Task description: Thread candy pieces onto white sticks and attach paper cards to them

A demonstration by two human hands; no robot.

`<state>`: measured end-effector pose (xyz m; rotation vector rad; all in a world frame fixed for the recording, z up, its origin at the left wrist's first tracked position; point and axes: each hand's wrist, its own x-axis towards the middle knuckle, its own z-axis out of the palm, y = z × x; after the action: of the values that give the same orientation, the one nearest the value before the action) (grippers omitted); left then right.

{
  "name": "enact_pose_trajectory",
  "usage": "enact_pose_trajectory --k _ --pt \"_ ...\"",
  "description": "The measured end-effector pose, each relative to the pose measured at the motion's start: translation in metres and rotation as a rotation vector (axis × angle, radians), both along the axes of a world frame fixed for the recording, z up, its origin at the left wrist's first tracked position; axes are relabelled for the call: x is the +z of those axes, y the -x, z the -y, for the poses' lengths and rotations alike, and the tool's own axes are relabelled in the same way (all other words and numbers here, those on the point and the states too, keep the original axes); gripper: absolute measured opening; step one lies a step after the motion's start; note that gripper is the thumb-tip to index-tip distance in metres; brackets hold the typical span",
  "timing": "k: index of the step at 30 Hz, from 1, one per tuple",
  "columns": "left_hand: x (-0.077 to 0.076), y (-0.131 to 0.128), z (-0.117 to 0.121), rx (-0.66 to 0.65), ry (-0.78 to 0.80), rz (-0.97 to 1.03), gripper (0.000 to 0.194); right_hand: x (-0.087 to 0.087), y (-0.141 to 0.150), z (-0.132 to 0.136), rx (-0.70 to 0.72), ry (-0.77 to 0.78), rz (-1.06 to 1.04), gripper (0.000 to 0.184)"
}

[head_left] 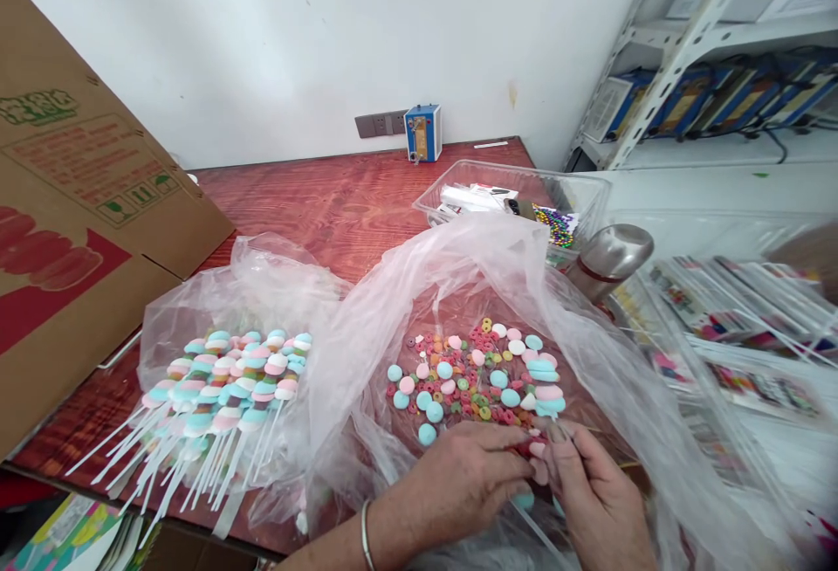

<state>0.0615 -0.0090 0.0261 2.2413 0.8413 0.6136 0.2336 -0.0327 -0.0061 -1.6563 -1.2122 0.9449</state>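
My left hand, with a silver bangle at the wrist, reaches over candy on a clear plastic sheet. Its fingers curl together beside small pink pieces. Close on the other side, my right hand has thumb and forefinger pinched; what lies between them is hidden. A white stick slants below and between the hands. Loose blue, pink and white marshmallow discs and small coloured candy rings spread ahead of my fingers. Two stacked marshmallow skewers lie just past my right fingertips.
To the left, finished-looking marshmallow skewers lie piled on plastic, sticks over the table edge. A cardboard box stands far left. Behind are a clear tray, a steel flask and a blue device. Shelving rises at right.
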Motion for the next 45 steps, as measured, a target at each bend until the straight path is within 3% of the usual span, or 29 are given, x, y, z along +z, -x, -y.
enact_pose_trajectory --k 5,8,10,12,14,16,21,25,28,32,36,39,42,45 --pt "-0.016 0.030 -0.036 0.499 -0.073 -0.062 0.023 -0.003 0.000 0.006 -0.023 0.120 -0.083 0.045" --pt "-0.023 0.052 -0.062 0.661 -0.117 -0.252 0.025 -0.004 0.007 0.006 0.016 0.097 -0.083 0.047" --pt "-0.021 0.062 -0.068 0.636 -0.101 -0.374 0.022 -0.003 0.009 0.006 0.023 0.088 -0.074 0.046" --pt "-0.015 0.067 -0.063 0.524 -0.037 -0.434 0.021 -0.002 0.009 0.006 0.028 0.097 -0.073 0.044" --pt "-0.008 0.069 -0.054 0.383 0.074 -0.420 0.022 -0.003 0.007 0.006 0.027 0.113 -0.075 0.043" --pt "-0.002 0.072 -0.046 0.343 0.144 -0.390 0.021 -0.005 0.005 0.005 0.036 0.122 -0.085 0.041" --pt "-0.001 0.085 -0.051 0.662 0.031 -0.441 0.028 -0.004 0.007 0.006 0.067 0.120 -0.136 0.039" --pt "0.001 0.097 -0.058 0.797 0.045 -0.477 0.029 0.002 0.008 0.008 0.099 0.125 -0.122 0.038" --pt "0.002 0.104 -0.055 0.732 0.084 -0.506 0.028 0.002 0.008 0.010 0.091 0.111 -0.080 0.036" --pt "-0.009 0.108 -0.046 0.596 0.110 -0.539 0.028 -0.004 0.006 0.008 0.196 0.092 0.028 0.038" --pt "-0.019 0.107 -0.043 0.771 0.080 -0.488 0.034 -0.010 0.003 0.007 0.266 0.055 0.129 0.038" --pt "-0.015 0.107 -0.042 0.891 0.043 -0.351 0.041 -0.013 0.001 0.008 0.275 0.042 0.145 0.038" --pt "-0.007 0.108 -0.040 0.836 0.078 -0.319 0.032 -0.013 0.001 0.008 0.276 0.030 0.155 0.037" --pt "-0.005 0.108 -0.037 0.740 0.128 -0.424 0.023 -0.010 0.004 0.008 0.258 0.018 0.167 0.036"
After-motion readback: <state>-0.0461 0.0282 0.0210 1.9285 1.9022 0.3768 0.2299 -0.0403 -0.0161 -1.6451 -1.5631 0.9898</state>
